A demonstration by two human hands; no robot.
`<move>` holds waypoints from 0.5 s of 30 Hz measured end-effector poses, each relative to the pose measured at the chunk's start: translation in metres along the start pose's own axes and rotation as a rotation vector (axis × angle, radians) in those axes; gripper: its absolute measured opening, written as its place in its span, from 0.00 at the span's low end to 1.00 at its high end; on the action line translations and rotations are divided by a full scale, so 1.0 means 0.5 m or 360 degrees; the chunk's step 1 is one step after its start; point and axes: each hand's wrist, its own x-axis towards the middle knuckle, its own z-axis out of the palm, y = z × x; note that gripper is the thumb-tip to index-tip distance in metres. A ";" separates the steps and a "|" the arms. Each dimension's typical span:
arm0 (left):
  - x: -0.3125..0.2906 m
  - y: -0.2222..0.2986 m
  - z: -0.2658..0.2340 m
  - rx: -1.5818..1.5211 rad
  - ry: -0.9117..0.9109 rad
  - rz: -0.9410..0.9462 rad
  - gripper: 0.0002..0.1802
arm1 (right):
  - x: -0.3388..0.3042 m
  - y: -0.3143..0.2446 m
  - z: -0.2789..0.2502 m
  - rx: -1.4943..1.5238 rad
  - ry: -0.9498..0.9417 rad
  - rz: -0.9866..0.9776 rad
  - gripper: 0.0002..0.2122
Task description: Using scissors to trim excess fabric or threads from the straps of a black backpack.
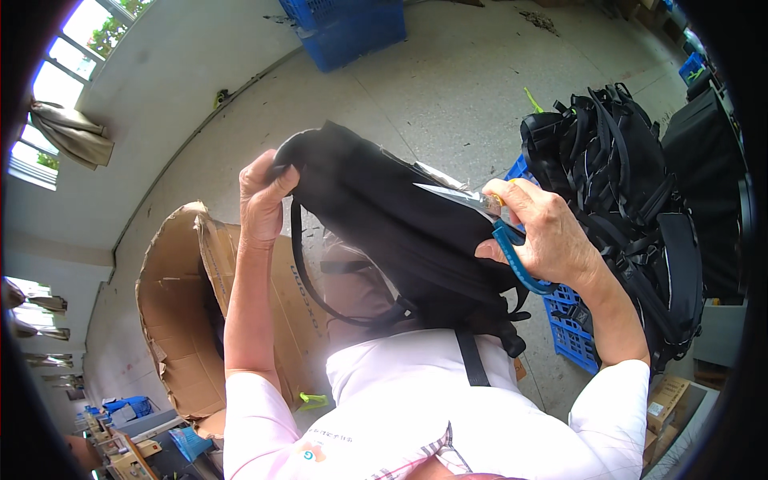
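Observation:
A black backpack (384, 216) with dangling straps lies across my lap, its far end raised. My left hand (266, 192) is closed around the upper left end of the backpack, thumb on the near side. In my right hand (548, 232) is a pair of scissors (510, 244) with blue handles, fingers wrapped round them. The scissor blades point left over the backpack's right edge, next to a pale strip (440, 174) along that edge. Whether the blades touch the fabric I cannot tell. A thin strap (302, 268) loops down from the backpack's left side.
An open cardboard box (180, 312) stands at my left. At my right, several black backpacks (616, 160) are heaped on a blue plastic crate (572, 336). Another blue crate (352, 40) sits on the floor (376, 100) at the far side, near the wall.

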 end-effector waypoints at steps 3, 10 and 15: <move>-0.002 0.005 0.003 -0.0021 0.0035 -0.0022 0.13 | 0.003 0.000 0.005 0.0022 0.0045 -0.0055 0.26; -0.009 -0.015 -0.005 -0.0036 0.0050 -0.0010 0.12 | -0.010 0.014 0.041 0.0069 0.0219 -0.0226 0.25; -0.012 -0.009 -0.001 -0.0113 0.0011 -0.0006 0.13 | -0.003 0.008 0.028 0.0190 0.0157 -0.0169 0.27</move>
